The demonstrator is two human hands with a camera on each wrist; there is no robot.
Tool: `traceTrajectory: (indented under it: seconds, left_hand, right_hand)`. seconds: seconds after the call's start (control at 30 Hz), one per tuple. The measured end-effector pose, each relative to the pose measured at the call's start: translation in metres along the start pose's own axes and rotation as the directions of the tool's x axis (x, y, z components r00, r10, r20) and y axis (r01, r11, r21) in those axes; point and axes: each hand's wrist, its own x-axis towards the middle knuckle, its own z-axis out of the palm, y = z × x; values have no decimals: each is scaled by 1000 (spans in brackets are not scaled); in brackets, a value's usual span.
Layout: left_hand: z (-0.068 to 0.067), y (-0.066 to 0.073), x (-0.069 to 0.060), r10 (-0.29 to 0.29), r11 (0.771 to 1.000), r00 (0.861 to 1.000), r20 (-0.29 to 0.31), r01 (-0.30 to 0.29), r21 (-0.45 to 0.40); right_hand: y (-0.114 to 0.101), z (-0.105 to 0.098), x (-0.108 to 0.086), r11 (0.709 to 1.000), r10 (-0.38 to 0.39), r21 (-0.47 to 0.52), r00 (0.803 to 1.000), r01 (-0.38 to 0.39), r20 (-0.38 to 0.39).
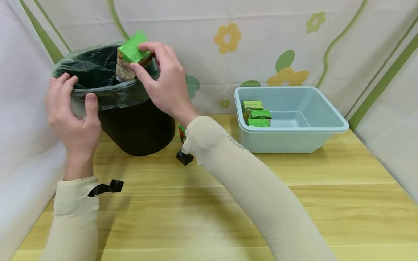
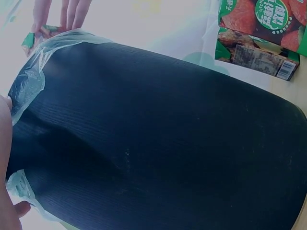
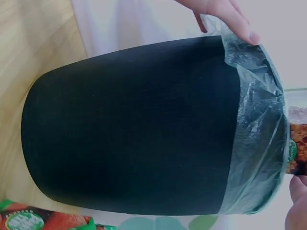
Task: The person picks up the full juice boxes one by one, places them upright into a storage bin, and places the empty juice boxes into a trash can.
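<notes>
A black trash bin (image 1: 137,127) stands at the left, with a translucent plastic liner (image 1: 107,98) folded over its rim. My left hand (image 1: 76,114) grips the rim and liner, fingers over the edge and thumb outside. My right hand (image 1: 168,79) pinches a juice box (image 1: 130,50) with a green end, tilted over the far right part of the bin's mouth. In the right wrist view, the brown printed side of that juice box (image 3: 298,148) shows beyond the liner. The bin's inside is dark, and its contents cannot be made out.
Juice boxes (image 2: 261,52) stand beside the bin, mostly hidden by my right sleeve in the head view. A pale blue plastic tub (image 1: 290,139) at the right holds several green-ended boxes (image 1: 259,114) along its left wall. White flowered cloth (image 1: 202,43) hangs behind the wooden table (image 1: 156,221).
</notes>
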Motion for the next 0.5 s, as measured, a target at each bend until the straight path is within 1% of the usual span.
traceTrajectory:
  seconds: [0.13, 0.3, 0.4, 0.5]
  left_hand:
    - [4, 2, -1, -10, 1000, 1000, 6, 11, -25]
    - [1, 4, 2, -6, 999, 1000, -5, 5, -53]
    - [0, 6, 3, -5, 998, 1000, -16, 4, -55]
    - [-1, 8, 4, -4, 998, 1000, -18, 3, -55]
  right_hand:
    - [3, 2, -1, 999, 14, -45, 999, -12, 33]
    - [-1, 3, 2, 992, 45, -120, 995, -33, 94]
    - [-5, 2, 6, 983, 86, -171, 987, -63, 134]
    - [-9, 1, 9, 967, 143, -233, 973, -99, 180]
